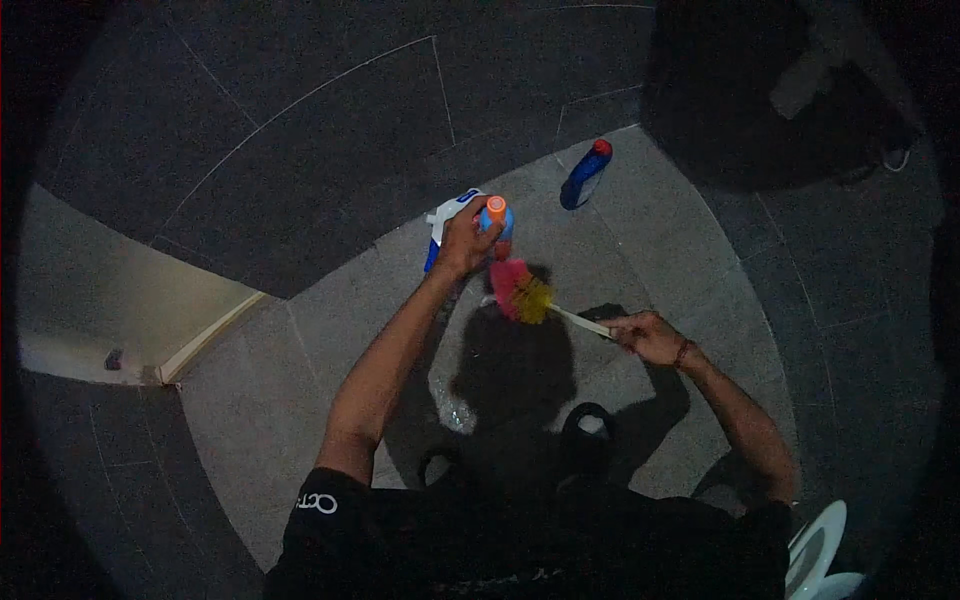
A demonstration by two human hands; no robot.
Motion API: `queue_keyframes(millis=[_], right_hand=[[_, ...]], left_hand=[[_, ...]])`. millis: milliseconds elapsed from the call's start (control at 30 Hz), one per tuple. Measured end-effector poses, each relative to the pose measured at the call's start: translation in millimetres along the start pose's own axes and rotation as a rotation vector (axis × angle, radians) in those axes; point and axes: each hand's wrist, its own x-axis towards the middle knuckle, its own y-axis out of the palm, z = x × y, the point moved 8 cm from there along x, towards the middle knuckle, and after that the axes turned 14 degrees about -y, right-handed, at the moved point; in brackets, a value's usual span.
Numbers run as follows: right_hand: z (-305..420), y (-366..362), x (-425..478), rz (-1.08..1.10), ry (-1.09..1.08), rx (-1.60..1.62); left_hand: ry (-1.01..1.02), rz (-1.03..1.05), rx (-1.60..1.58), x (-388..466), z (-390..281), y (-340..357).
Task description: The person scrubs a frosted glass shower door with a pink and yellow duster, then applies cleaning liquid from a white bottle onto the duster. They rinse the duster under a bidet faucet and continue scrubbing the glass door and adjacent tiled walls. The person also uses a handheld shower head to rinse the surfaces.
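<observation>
My left hand [469, 241] grips a blue bottle [508, 219] with an orange cap, the cap facing up toward me. My right hand [646, 336] holds the white handle of a toilet brush [531, 296]. Its pink and yellow bristles sit just below the blue bottle in the picture. Partly hidden behind my left hand is a blue-and-white trigger spray bottle [454, 214]; whether my fingers touch it, I cannot tell. Farther off to the right, a dark blue bottle [583, 180] with a red cap stands near the wall.
Grey floor tiles [337, 352] lie under my arms, bounded by dark tiled walls [315, 150]. A pale door [127, 300] is at the left. A white toilet seat [821, 544] shows at lower right. Shiny wet-looking spots [455, 412] mark the floor near my feet.
</observation>
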Motion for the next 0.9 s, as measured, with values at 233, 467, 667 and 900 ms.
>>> queue_keyframes(millis=[233, 467, 667, 900], right_hand=[[40, 37, 25, 0.332, -0.022, -0.907], [30, 31, 8, 0.362, -0.012, -0.622], [52, -53, -41, 0.111, 0.334, 0.361], [192, -132, -96, -0.054, 0.369, 0.915]], left_hand=[[-0.162, -0.067, -0.145, -2, 44, -25], [-0.447, -0.221, 0.068, -18, 140, -75], [-0.51, 0.847, 0.564, -119, 99, -29], [0.019, 0.777, 0.214, -193, -196, -31]])
